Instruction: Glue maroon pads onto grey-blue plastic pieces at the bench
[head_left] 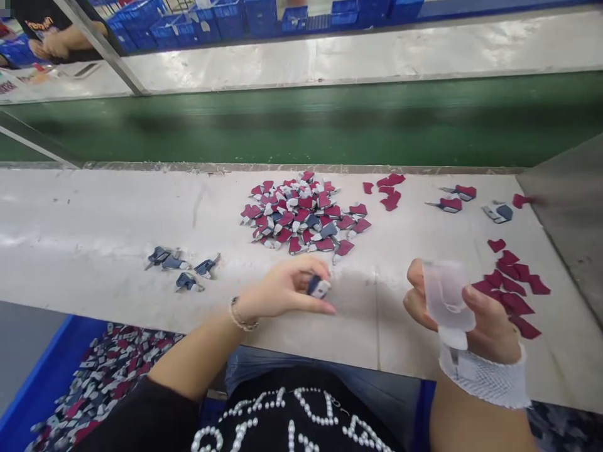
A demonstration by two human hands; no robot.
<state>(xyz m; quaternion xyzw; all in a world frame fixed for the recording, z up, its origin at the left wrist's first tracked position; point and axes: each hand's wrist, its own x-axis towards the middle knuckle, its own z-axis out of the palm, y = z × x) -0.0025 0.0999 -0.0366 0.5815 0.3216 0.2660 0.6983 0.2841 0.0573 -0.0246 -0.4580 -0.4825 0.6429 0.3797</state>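
Note:
My left hand pinches a small navy-and-white plastic part between thumb and fingers, just above the table. Closed around a translucent, frosted plastic piece with a rounded lower end is my right hand; its exact kind I cannot make out. White mesh wrap covers the right wrist. Beyond my left hand lies a heap of small maroon, white and navy parts. Loose flat maroon pieces lie beside my right hand. Several navy parts rest left of my left hand.
Far right on the table are a few maroon-topped parts and a navy-topped one. A metal panel borders the right. Behind runs a green belt. A blue bin of parts stands lower left. Another person's arm shows upper left.

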